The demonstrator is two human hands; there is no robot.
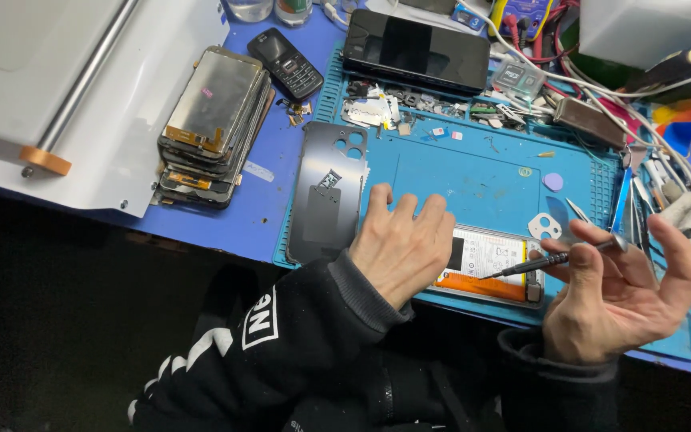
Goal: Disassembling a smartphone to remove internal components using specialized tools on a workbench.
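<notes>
The opened phone (485, 268) lies long-ways left to right on the blue mat (473, 172), near the counter's edge. The left hand (401, 244) presses flat on it. The right hand (617, 292), just right, pinches a screwdriver (557, 258) pointing left at it.

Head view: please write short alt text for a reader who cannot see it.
A person's left hand presses on an opened phone lying on a blue repair mat, while the right hand holds a small screwdriver with its tip over the phone. A removed dark back cover lies to the left.
</notes>
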